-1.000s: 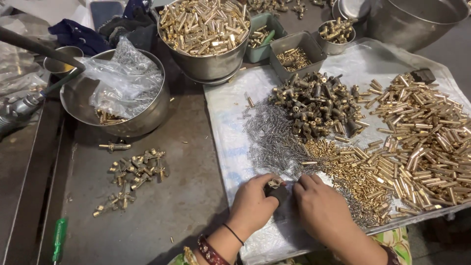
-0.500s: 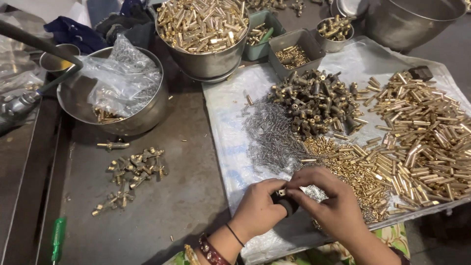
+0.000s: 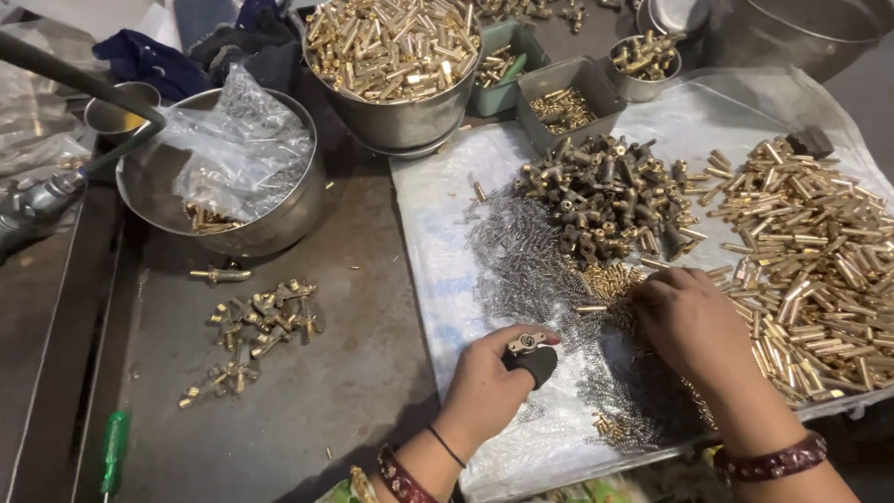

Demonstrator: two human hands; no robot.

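Behind, steel bowl (image 3: 396,112) brims with brass tubes (image 3: 391,42).

Big steel bowl (image 3: 396,116) heaped with brass tubes up top, another bowl (image 3: 279,219) left of it with a crumpled plastic bag (image 3: 237,149) inside. Green screwdriver (image 3: 114,452) lying bottom left, two small grey trays (image 3: 577,84) near the top, blue cloth (image 3: 140,56) behind.

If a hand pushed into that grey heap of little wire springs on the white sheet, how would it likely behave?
The springs look thin and tiny, so probably very light, scattering easily. They lie tangled in a loose drift, so they would likely snag and drag along in clumps. The plastic sheet looks smooth, so strays near the right hand may slide or roll.
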